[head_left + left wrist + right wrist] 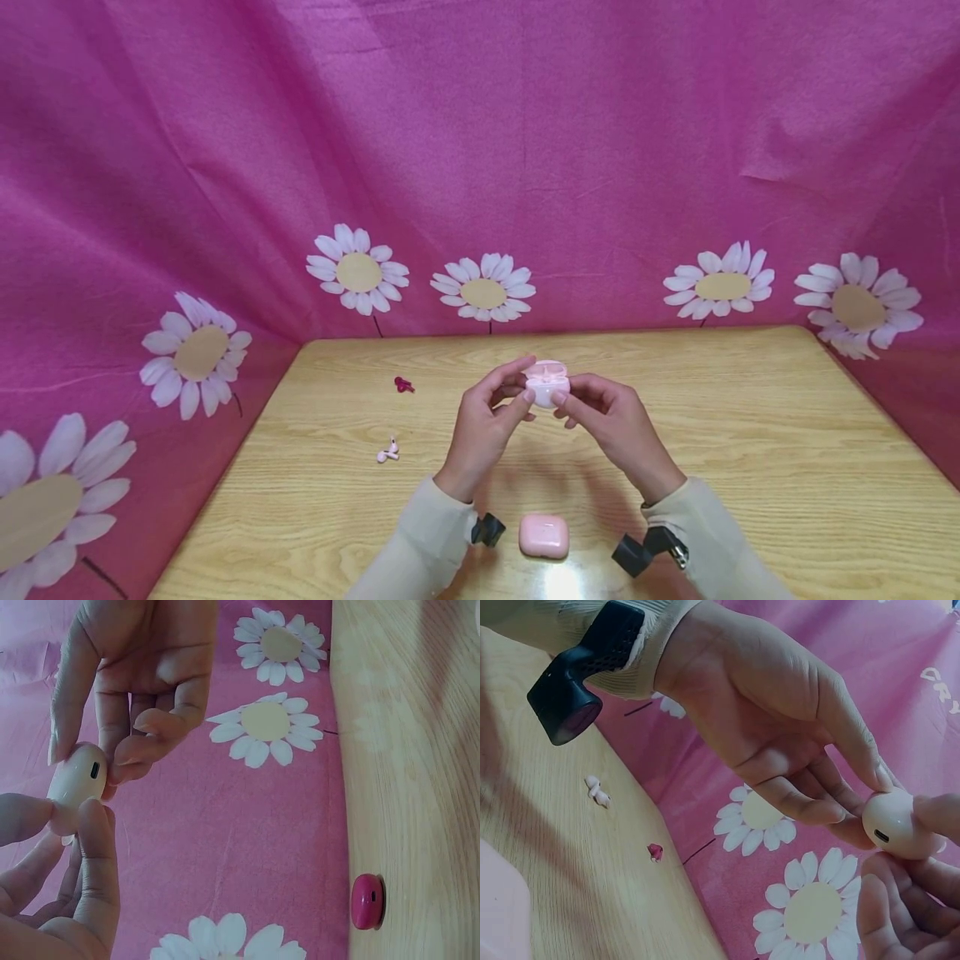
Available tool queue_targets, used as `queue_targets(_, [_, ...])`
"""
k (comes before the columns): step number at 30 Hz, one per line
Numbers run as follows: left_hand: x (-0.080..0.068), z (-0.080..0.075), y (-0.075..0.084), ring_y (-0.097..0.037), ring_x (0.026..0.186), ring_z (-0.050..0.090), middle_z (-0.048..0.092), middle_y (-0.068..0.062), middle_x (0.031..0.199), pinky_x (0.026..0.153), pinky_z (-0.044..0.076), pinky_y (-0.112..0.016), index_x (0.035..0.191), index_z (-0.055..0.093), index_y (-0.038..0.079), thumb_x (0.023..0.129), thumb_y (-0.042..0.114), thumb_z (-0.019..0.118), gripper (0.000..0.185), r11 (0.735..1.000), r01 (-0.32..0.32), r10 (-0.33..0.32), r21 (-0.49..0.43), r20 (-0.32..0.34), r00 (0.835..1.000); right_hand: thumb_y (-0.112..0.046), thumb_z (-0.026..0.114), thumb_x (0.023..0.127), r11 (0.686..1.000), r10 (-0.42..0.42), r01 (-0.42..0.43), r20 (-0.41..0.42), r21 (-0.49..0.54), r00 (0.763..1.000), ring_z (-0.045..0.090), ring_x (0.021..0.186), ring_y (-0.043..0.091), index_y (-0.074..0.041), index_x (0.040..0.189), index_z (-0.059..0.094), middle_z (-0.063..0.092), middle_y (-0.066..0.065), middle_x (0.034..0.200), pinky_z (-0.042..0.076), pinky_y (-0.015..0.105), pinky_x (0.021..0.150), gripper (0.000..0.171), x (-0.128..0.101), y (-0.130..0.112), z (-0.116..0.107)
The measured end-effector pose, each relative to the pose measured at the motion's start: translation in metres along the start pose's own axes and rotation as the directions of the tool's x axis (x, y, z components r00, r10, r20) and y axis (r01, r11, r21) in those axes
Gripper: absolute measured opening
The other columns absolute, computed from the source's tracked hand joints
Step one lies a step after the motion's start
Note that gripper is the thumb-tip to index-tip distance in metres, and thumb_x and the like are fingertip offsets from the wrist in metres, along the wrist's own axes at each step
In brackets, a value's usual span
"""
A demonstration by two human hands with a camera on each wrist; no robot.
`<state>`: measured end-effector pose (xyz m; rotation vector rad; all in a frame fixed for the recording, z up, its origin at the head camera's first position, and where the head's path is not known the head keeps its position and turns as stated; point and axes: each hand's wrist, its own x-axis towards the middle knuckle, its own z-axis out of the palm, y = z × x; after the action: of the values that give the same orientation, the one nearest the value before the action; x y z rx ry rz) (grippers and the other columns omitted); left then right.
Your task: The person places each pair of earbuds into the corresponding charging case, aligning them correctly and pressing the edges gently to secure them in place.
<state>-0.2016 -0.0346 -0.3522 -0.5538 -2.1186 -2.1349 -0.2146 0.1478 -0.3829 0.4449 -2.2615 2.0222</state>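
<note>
A pale pink earbud case [548,395], its lid up, is held above the table between both hands. My left hand [486,425] pinches its left side, the index finger up by the lid. On the other side, the thumb and fingers of my right hand [618,421] grip the lower body. Both wrist views show the port in the case's underside; I cannot tell whether earbuds sit inside. A closed pink case [543,536] lies between the forearms. Left of the hands are light pink earbuds [388,451] and dark magenta earbuds [403,385].
A magenta case [367,901] sits on the wooden table [750,433] in the left wrist view; in the head view it is hidden. A pink flowered cloth [600,167] hangs behind and along the sides. Black cameras [633,554] are strapped to the wrists.
</note>
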Motion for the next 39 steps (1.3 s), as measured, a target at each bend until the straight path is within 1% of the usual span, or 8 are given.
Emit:
queue_targets(6, [0.001, -0.002, -0.002, -0.026, 0.096, 0.059, 0.058, -0.020, 0.107, 0.075, 0.057, -0.032, 0.131, 0.056, -0.001, 0.092, -0.003, 0.060, 0.039, 0.998, -0.013, 0.012, 0.056, 0.018, 1.000, -0.023, 0.068, 0.091, 1.000, 0.027, -0.027, -0.003, 0.000, 1.000, 0.066, 0.082, 0.018, 0.000, 0.111, 0.066, 0.068, 0.014, 0.096, 0.056, 0.033, 0.071, 0.031, 0.000, 0.000, -0.001])
queue_targets(13, [0.008, -0.011, -0.028, -0.023, 0.098, 0.061, 0.061, -0.013, 0.110, 0.074, 0.056, -0.029, 0.133, 0.057, 0.009, 0.093, 0.005, 0.063, 0.040, 0.983, -0.056, 0.046, 0.175, 0.064, 0.997, -0.023, 0.069, 0.091, 0.999, 0.052, -0.052, 0.007, 0.007, 0.999, 0.067, 0.082, 0.019, 0.001, 0.110, 0.066, 0.068, 0.014, 0.096, 0.057, 0.034, 0.073, 0.031, 0.002, 0.003, 0.000])
queue_targets(16, [0.009, -0.018, -0.030, -0.019, 0.099, 0.063, 0.064, -0.007, 0.110, 0.075, 0.055, -0.027, 0.135, 0.054, 0.014, 0.093, 0.009, 0.064, 0.044, 0.963, -0.070, 0.045, 0.262, 0.099, 0.994, -0.021, 0.069, 0.090, 0.997, 0.067, -0.067, 0.017, 0.025, 0.998, 0.068, 0.083, 0.021, 0.002, 0.110, 0.065, 0.069, 0.015, 0.097, 0.057, 0.035, 0.075, 0.031, 0.002, 0.005, 0.000])
queue_targets(19, [0.011, -0.026, -0.030, -0.017, 0.100, 0.064, 0.066, -0.005, 0.109, 0.078, 0.054, -0.029, 0.140, 0.048, 0.015, 0.093, 0.010, 0.064, 0.050, 0.934, -0.081, 0.032, 0.347, 0.144, 0.989, -0.020, 0.070, 0.090, 0.996, 0.081, -0.081, 0.021, 0.039, 0.997, 0.068, 0.083, 0.024, 0.003, 0.110, 0.065, 0.069, 0.015, 0.097, 0.057, 0.035, 0.076, 0.031, 0.003, 0.007, 0.000])
queue_targets(24, [0.014, -0.046, -0.027, -0.015, 0.100, 0.064, 0.066, -0.006, 0.109, 0.082, 0.054, -0.032, 0.143, 0.042, 0.014, 0.092, 0.010, 0.066, 0.057, 0.880, -0.039, -0.049, 0.473, 0.172, 0.984, -0.018, 0.071, 0.089, 0.995, 0.080, -0.081, 0.022, 0.053, 0.997, 0.069, 0.085, 0.028, 0.004, 0.110, 0.065, 0.069, 0.016, 0.097, 0.057, 0.035, 0.076, 0.030, 0.004, 0.009, 0.000])
queue_targets(29, [0.010, -0.072, -0.025, -0.014, 0.095, 0.063, 0.066, -0.002, 0.103, 0.080, 0.054, -0.034, 0.141, 0.045, 0.014, 0.089, 0.014, 0.070, 0.058, 0.818, 0.042, -0.126, 0.574, 0.108, 0.986, -0.015, 0.072, 0.087, 0.994, 0.081, -0.082, 0.020, 0.071, 0.997, 0.069, 0.082, 0.024, 0.005, 0.109, 0.065, 0.069, 0.016, 0.096, 0.057, 0.035, 0.076, 0.030, 0.006, 0.011, 0.003])
queue_targets(33, [0.000, -0.090, -0.028, -0.013, 0.092, 0.062, 0.065, -0.001, 0.101, 0.076, 0.053, -0.033, 0.137, 0.050, 0.013, 0.088, 0.014, 0.071, 0.054, 0.773, 0.120, -0.197, 0.623, 0.057, 0.979, -0.012, 0.072, 0.087, 0.994, 0.077, -0.078, 0.011, 0.082, 0.997, 0.070, 0.080, 0.022, 0.006, 0.107, 0.063, 0.069, 0.015, 0.093, 0.057, 0.035, 0.075, 0.029, 0.007, 0.013, 0.004])
queue_targets(39, [-0.013, -0.113, -0.041, -0.012, 0.086, 0.061, 0.065, -0.002, 0.096, 0.072, 0.051, -0.031, 0.126, 0.058, 0.010, 0.086, 0.010, 0.072, 0.042, 0.708, 0.156, -0.227, 0.689, 0.013, 0.974, -0.007, 0.071, 0.087, 0.991, 0.086, -0.086, 0.011, 0.102, 0.996, 0.070, 0.079, 0.021, 0.010, 0.105, 0.060, 0.070, 0.016, 0.089, 0.057, 0.040, 0.077, 0.027, 0.007, 0.016, 0.004])
